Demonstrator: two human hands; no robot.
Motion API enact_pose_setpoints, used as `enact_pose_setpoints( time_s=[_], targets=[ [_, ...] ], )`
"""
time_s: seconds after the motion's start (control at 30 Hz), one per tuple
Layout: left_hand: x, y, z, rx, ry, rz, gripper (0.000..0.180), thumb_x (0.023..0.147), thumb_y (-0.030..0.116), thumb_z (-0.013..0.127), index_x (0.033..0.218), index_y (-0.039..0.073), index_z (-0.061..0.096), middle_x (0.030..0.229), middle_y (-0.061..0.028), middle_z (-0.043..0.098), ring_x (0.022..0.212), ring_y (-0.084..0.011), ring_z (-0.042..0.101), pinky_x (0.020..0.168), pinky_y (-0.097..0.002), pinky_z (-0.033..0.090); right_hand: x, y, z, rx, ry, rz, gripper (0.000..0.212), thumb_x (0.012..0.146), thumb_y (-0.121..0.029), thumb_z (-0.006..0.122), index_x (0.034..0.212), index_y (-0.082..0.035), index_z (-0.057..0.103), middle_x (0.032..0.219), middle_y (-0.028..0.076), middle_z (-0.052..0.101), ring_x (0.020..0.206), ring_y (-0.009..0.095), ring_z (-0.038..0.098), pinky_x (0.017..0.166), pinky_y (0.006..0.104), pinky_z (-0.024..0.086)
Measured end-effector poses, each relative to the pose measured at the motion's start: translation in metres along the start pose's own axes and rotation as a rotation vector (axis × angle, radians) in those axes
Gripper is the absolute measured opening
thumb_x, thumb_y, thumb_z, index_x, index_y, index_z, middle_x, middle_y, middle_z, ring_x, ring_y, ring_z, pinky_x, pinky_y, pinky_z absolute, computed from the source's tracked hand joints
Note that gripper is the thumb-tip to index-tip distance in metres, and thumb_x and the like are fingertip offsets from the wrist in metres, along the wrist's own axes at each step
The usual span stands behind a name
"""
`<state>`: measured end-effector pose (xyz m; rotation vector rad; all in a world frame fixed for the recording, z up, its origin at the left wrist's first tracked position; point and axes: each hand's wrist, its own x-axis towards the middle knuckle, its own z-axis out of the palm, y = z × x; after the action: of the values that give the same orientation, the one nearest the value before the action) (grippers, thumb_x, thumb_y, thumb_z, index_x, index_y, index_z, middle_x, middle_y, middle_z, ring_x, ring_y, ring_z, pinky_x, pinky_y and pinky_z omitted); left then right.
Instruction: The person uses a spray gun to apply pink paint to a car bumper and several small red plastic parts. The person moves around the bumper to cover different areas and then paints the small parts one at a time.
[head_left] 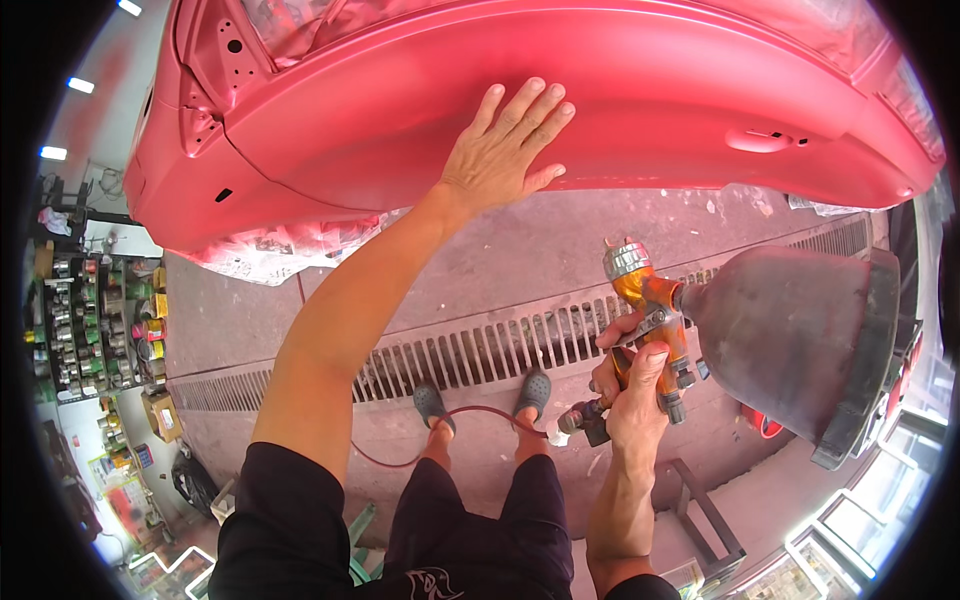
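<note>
A car body side in matte red (400,150) stretches across the top of the head view, its door carrying a recessed handle (765,140) at the right. Over the door reaches my left hand (510,145), fingers spread and holding nothing; whether the palm touches the paint I cannot tell. My right hand (635,405) is wrapped round the grip of an orange spray gun (660,305), its silver air cap (626,260) facing the car. A large dark translucent paint cup (780,335) is fixed to the gun and tilts out to the right. The trigger is partly behind my fingers.
A slotted floor drain (480,345) crosses the concrete between me and the car. The dark red air hose (400,464) loops past my feet. Shelves of cans (90,320) stand at left, a metal stand (700,510) at lower right. Plastic sheeting (280,255) hangs under the car.
</note>
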<state>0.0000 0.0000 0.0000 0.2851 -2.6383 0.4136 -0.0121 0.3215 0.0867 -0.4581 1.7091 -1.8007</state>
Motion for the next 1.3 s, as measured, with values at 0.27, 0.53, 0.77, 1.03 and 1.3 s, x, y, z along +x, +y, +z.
enact_pose_setpoints(
  time_s=[0.27, 0.53, 0.77, 1.03, 1.3],
  targets=[
    [0.016, -0.009, 0.0, -0.002, 0.081, -0.111, 0.086, 0.099, 0.06, 0.059, 0.165, 0.011, 0.033, 0.173, -0.0074, 0.027, 0.161, -0.0286, 0.02, 0.13, -0.0537, 0.015, 0.001, 0.009, -0.013, -0.002, 0.052, -0.004, 0.059, 0.107, -0.059, 0.05, 0.123, -0.002, 0.054, 0.096, 0.008, 0.062, 0.054, 0.005, 0.04, 0.05, 0.0221, 0.033],
    [0.009, -0.008, -0.004, -0.012, 0.074, -0.043, 0.084, 0.099, 0.06, 0.059, 0.165, 0.014, 0.035, 0.173, -0.0058, 0.027, 0.161, -0.0279, 0.018, 0.13, -0.0535, 0.014, -0.011, 0.006, -0.02, -0.019, 0.042, 0.022, 0.06, 0.107, -0.06, 0.051, 0.122, -0.002, 0.055, 0.096, 0.008, 0.063, 0.053, 0.005, 0.04, 0.049, 0.0216, 0.033],
    [0.01, -0.014, -0.011, -0.03, 0.074, -0.063, 0.08, 0.1, 0.057, 0.06, 0.163, 0.014, 0.038, 0.172, -0.0045, 0.031, 0.16, -0.0292, 0.021, 0.129, -0.0547, 0.017, -0.015, 0.008, -0.022, -0.017, 0.074, 0.053, 0.06, 0.106, -0.06, 0.051, 0.122, -0.003, 0.055, 0.095, 0.008, 0.063, 0.053, 0.005, 0.04, 0.049, 0.0217, 0.033],
    [-0.008, 0.017, -0.026, -0.204, 0.152, -0.003, 0.068, 0.098, 0.037, 0.069, 0.157, 0.011, 0.047, 0.164, -0.011, 0.042, 0.152, -0.0314, 0.035, 0.125, -0.0547, 0.025, -0.021, 0.026, -0.034, 0.01, 0.085, 0.044, 0.057, 0.108, -0.057, 0.051, 0.122, -0.002, 0.055, 0.096, 0.007, 0.063, 0.053, 0.006, 0.04, 0.05, 0.023, 0.033],
    [-0.253, 0.211, -0.06, -0.887, -0.277, -0.564, 0.041, 0.087, -0.01, 0.059, 0.125, 0.002, 0.066, 0.106, -0.018, 0.067, 0.095, -0.0388, 0.067, 0.082, -0.0439, 0.056, -0.03, 0.077, -0.053, 0.062, 0.132, 0.042, 0.059, 0.107, -0.059, 0.052, 0.123, -0.002, 0.053, 0.099, 0.008, 0.063, 0.052, 0.005, 0.04, 0.048, 0.0224, 0.033]
  ],
)
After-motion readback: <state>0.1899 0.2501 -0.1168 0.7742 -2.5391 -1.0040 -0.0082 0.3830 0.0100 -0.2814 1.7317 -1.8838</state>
